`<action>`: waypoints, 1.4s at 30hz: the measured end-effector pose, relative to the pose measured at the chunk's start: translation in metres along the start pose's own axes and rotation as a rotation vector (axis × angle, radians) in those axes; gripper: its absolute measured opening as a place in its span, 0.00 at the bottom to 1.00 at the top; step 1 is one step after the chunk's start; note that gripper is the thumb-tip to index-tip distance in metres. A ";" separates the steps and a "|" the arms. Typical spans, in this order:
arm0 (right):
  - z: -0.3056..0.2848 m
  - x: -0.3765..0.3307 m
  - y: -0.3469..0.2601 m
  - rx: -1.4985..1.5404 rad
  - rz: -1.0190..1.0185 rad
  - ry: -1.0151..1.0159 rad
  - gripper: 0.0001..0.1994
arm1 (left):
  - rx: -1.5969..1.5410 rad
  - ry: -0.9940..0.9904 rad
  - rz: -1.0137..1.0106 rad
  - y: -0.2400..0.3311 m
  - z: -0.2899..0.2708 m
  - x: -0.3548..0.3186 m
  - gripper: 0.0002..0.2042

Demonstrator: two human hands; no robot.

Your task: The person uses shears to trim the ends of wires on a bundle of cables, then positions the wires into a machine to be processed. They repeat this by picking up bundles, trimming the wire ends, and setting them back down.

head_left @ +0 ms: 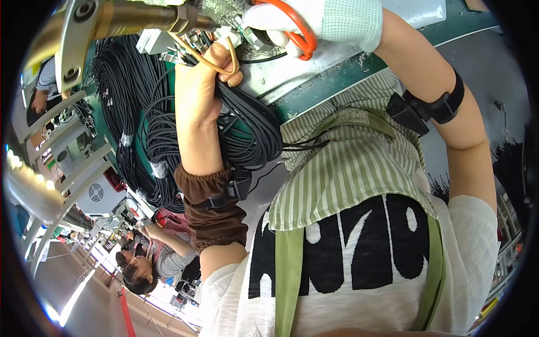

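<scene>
At the far top of the view, the left hand (203, 84) is bare and closed around a thick bundle of black cables (250, 132), its fingers curled through a tan wire hook (216, 59) that hangs from a brass-coloured tool (129, 19) running left to right above it. Just to its right and touching the same cluster of small connectors (244, 35), the right hand (317, 19), in a white knit glove, grips orange-handled cutters (295, 36); the bundle's long axis runs from the left fist down toward the striped apron (348, 168), so the left hand is nearer it. More coiled black cables (132, 129) lie on the green bench (348, 73) to the left, and another person (149, 261) sits low at left.
</scene>
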State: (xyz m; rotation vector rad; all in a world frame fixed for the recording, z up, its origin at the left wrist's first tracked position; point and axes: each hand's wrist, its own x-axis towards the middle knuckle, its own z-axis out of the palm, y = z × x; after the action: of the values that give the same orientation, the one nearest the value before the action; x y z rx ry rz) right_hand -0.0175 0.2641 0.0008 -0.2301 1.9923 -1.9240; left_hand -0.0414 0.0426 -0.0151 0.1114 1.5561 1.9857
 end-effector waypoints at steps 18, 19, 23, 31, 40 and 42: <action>0.002 -0.001 -0.005 -0.010 0.074 -0.105 0.18 | 0.548 0.247 0.273 -0.002 0.015 -0.014 0.10; 0.001 0.000 -0.004 -0.009 0.074 -0.104 0.18 | 0.543 0.231 0.281 -0.002 0.015 -0.014 0.10; 0.000 0.005 0.008 0.039 0.024 -0.125 0.17 | 0.523 0.213 0.280 0.000 0.018 -0.014 0.10; 0.002 0.008 0.013 -0.184 -0.130 -0.023 0.17 | 0.280 0.125 0.150 0.001 0.015 -0.011 0.07; -0.006 -0.081 0.012 -1.271 -0.103 0.285 0.14 | -0.019 0.237 0.144 -0.015 0.011 -0.062 0.08; 0.014 -0.084 -0.002 -1.003 -0.156 0.345 0.14 | -0.074 0.088 0.095 -0.018 0.016 -0.076 0.09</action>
State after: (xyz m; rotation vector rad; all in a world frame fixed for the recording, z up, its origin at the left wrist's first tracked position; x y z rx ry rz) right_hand 0.0646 0.2807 0.0151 -0.3137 3.1007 -0.8935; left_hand 0.0347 0.0202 -0.0045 0.0700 1.5553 2.1462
